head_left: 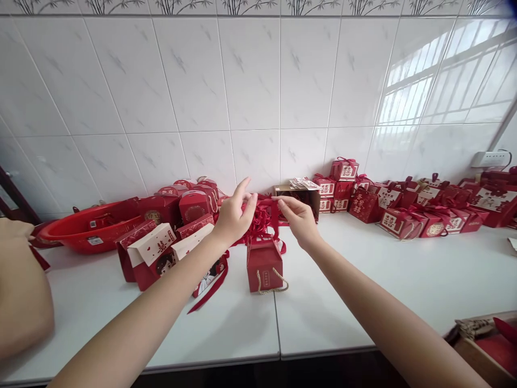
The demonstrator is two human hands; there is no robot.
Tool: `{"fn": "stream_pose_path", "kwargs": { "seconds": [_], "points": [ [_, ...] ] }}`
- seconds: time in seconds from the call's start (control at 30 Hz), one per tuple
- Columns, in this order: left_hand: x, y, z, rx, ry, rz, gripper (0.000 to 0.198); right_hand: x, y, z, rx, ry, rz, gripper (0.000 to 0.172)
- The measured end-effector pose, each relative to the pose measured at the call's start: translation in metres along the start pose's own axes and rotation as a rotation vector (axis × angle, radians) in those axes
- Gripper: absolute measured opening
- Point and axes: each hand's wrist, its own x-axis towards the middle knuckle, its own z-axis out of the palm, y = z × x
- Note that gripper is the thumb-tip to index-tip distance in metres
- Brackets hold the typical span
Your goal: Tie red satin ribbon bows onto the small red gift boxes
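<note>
Mid-frame, the left hand (234, 213) and right hand (297, 215) pinch a red ribbon (262, 207) — fingers closed on it. Just below stands a small red box (264, 265) on the white counter (343, 302).

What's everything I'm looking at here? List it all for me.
gift box: one, red, upright at counter centre, under the hands.
ribbon: one bunch, red, between both hands.
flat boxes: several, red and white, left of centre.
basin: one, red, far left.
cardboard box: one, brown, by the wall.
box pile: many, red, right along wall.
counter: one, white.
other person's arm: one, left edge.
left hand: one, pinching ribbon.
right hand: one, pinching ribbon.
</note>
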Motion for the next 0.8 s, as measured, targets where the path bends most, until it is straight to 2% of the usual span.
{"fn": "stream_pose_path", "kwargs": {
  "seconds": [0.07,0.13,0.17,0.27,0.37,0.43,0.53,0.6,0.7,0.8],
  "points": [
    [-0.003,-0.003,-0.007,0.266,0.082,0.177,0.040,-0.005,0.006,-0.002,0.142,0.099,0.179,0.033],
    [-0.005,-0.011,-0.019,0.500,0.110,0.251,0.034,-0.011,0.013,-0.010,0.202,0.174,0.286,0.036],
    [-0.007,-0.016,-0.027,0.630,0.088,0.257,0.033,-0.015,0.016,-0.016,0.208,0.196,0.315,0.037],
    [-0.019,-0.036,-0.054,0.969,-0.090,0.198,0.036,-0.031,0.031,-0.043,0.187,0.231,0.386,0.036],
    [-0.045,-0.057,-0.077,1.077,-0.239,0.142,0.034,-0.049,0.052,-0.075,0.104,0.266,0.494,0.031],
    [-0.065,-0.070,-0.084,1.095,-0.298,0.113,0.030,-0.057,0.067,-0.093,0.013,0.272,0.573,0.026],
    [-0.085,-0.084,-0.083,1.065,-0.334,0.073,0.026,-0.063,0.084,-0.107,-0.153,0.251,0.659,0.022],
    [-0.089,-0.087,-0.076,1.009,-0.315,0.055,0.025,-0.062,0.087,-0.107,-0.266,0.254,0.654,0.021],
    [-0.082,-0.087,-0.059,0.884,-0.255,0.016,0.016,-0.056,0.081,-0.093,-0.376,0.239,0.552,0.028],
    [-0.074,-0.086,-0.037,0.709,-0.208,-0.092,0.005,-0.052,0.070,-0.070,-0.369,0.044,0.485,0.032]
  ]
}}
